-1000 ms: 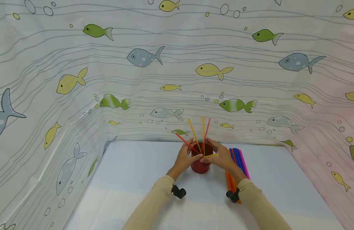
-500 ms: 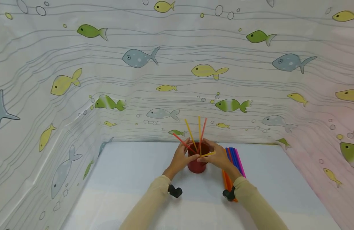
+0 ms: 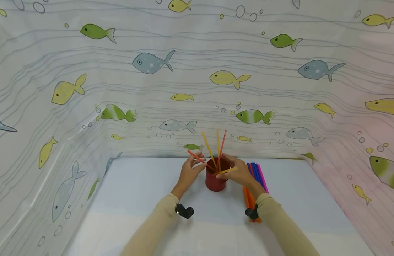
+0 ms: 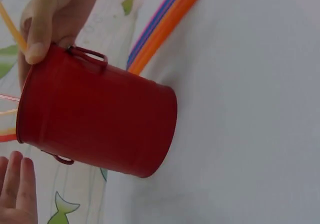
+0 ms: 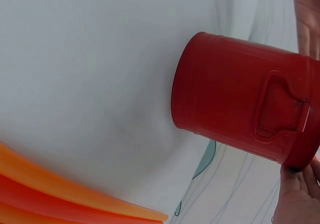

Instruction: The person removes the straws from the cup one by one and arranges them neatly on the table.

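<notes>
A small red metal bucket (image 3: pixel 215 182) stands upright on the table in the head view, with several thin red and yellow straws (image 3: pixel 217 147) leaning out of it. The right hand (image 3: pixel 241 172) grips its right rim, the thumb at the front, beside a low-leaning yellow straw (image 3: pixel 229 170). To the left, the left hand (image 3: pixel 188 174) is apart from the bucket. Its fingers look straight in the left wrist view, where part of the hand (image 4: pixel 19 194) shows at the lower left. A red straw (image 3: pixel 197 156) crosses in front of those fingers; whether they touch is unclear.
Long orange, blue and pink tubes (image 3: pixel 257 176) lie in a row on the white table (image 3: pixel 145 185), right of the bucket and partly under the right forearm. A fish-printed sheet (image 3: pixel 145 89) rises behind and at both sides.
The left hand has let go of the bucket and moved away to the left. The right hand stays at the rim. The whole head view has shifted slightly.
</notes>
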`<state>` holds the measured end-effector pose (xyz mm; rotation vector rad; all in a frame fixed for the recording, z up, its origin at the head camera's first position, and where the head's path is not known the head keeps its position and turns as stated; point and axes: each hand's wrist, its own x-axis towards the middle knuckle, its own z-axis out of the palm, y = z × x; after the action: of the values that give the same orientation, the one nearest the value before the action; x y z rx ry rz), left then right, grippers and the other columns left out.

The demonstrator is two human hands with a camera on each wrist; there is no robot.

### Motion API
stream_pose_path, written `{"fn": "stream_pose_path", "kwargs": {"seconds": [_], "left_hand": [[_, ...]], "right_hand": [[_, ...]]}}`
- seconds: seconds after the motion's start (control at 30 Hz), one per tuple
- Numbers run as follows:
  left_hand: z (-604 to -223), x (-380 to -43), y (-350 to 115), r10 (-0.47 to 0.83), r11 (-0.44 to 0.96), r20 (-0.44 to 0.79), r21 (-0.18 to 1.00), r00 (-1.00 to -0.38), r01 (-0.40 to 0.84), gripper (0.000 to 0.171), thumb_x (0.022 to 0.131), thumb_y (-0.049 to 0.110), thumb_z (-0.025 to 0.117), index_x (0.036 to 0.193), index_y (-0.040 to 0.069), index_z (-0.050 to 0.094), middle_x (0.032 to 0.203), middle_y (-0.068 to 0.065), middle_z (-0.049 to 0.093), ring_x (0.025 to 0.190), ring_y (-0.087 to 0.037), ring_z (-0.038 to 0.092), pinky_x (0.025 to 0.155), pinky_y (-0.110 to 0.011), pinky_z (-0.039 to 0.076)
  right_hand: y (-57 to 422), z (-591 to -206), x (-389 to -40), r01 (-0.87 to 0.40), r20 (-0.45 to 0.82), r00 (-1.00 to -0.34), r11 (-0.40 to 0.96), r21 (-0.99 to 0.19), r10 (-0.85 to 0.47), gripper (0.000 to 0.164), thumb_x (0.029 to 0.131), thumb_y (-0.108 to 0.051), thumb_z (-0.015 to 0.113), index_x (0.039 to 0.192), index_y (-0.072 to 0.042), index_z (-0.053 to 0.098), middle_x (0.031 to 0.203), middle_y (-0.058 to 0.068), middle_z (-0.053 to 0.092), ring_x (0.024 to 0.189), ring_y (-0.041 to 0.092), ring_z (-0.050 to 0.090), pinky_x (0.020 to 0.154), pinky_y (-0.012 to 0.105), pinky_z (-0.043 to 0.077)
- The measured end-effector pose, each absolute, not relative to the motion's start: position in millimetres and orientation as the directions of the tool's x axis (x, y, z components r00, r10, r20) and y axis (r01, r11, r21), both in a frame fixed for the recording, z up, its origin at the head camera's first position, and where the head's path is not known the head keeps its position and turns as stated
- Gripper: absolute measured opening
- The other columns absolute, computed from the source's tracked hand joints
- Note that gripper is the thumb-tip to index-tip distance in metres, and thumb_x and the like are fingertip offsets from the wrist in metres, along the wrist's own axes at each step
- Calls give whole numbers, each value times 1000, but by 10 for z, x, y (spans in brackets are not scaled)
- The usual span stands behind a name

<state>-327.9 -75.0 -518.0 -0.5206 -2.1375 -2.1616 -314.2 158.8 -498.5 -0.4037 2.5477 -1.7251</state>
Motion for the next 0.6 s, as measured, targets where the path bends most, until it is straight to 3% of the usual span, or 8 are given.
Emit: {"fn": "stream_pose_path", "kwargs": {"seconds": [0.2,0.37,0.47,0.6], "left_hand": [[-4938,-3139,-783,188,-53,330,944,-925,326,38,92,3,66,128,-4,58,124,-20,63,119,-34,57,93,-29,52],[-4856,-3065,-793,175,-40,344,939,-922,343,31,92,2,65,121,-9,62,119,-21,65,114,-29,62,92,-29,52],[-4842,-3037,-799,155,12,339,939,-928,345,27,92,7,67,117,-5,66,115,-16,68,112,-24,63,91,-29,53],[-5014,-3119,-798,97,69,321,942,-942,329,22,91,21,71,109,9,75,107,-3,73,106,-15,65,88,-30,55]], "right_hand": [[1585,-4956,-3144,-192,105,-963,356,-915,-248,95,68,-26,91,149,-18,42,144,-5,49,132,24,47,101,46,46],[1581,-4918,-3121,-222,132,-961,387,-895,-244,102,67,-29,91,152,-16,36,147,-4,45,137,23,40,107,47,39],[1562,-4890,-3111,-253,161,-957,426,-869,-240,105,66,-31,92,153,-18,34,149,-2,44,137,27,39,107,51,38],[1524,-4883,-3108,-264,168,-955,448,-854,-243,106,66,-31,92,153,-21,34,149,-2,43,136,29,42,105,52,41]]}}
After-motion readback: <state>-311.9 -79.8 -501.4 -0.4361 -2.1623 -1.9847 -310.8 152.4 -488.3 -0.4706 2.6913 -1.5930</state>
